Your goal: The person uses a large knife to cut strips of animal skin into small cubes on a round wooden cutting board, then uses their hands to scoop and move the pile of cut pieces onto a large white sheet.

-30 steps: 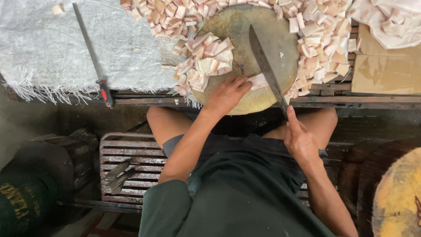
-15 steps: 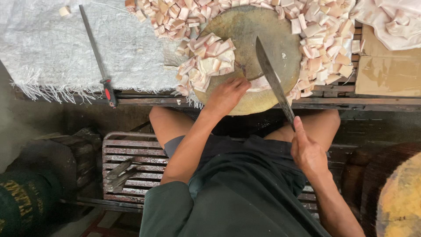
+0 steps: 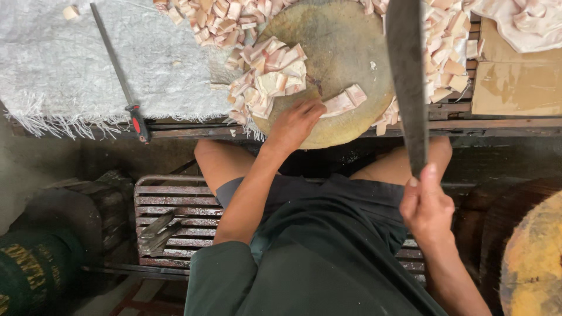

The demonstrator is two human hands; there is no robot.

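Most of the meat already lies cut: a heap of pale cubes (image 3: pixel 266 79) sits on the round chopping block (image 3: pixel 339 52) and more across the table (image 3: pixel 515 123). The left hand (image 3: pixel 295 120) presses an uncut strip (image 3: pixel 344 100) flat with fingers together at the block's near edge, while the right hand (image 3: pixel 427 205), fingers wrapped tight, holds the cleaver (image 3: pixel 405 76) raised above it.

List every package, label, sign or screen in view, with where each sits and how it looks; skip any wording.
Flat brown cardboard box: upper right on the bench, rectangular, stained, beside the round wooden chopping block.
Dark green cylindrical drum: lower left on the floor, with yellow printed lettering.
White woven plastic sack: upper left, spread flat, frayed edge, unmarked.
No signs or screens.
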